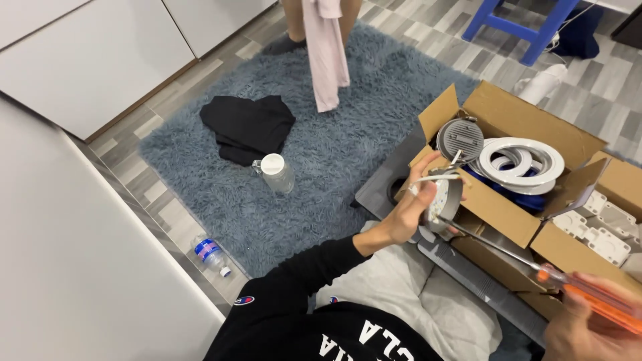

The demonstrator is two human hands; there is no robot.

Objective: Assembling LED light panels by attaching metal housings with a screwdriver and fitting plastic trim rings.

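My left hand (413, 206) grips a round grey recessed light fixture (447, 199) with wires, held up beside an open cardboard box (503, 212). My right hand (582, 324) at the lower right holds an orange-handled screwdriver (588, 297); its long metal shaft (488, 242) reaches up left, and the tip touches the fixture. The box holds another grey round fixture (460, 139) and white ring-shaped trims (523, 160) on something blue.
A grey shaggy rug (321, 134) carries a black folded cloth (247, 127) and a clear bottle with white cap (275, 172). A small plastic bottle (211, 255) lies on the tiled floor. Another person's legs (321, 27) stand at the rug's far edge. Blue stool (521, 23) beyond.
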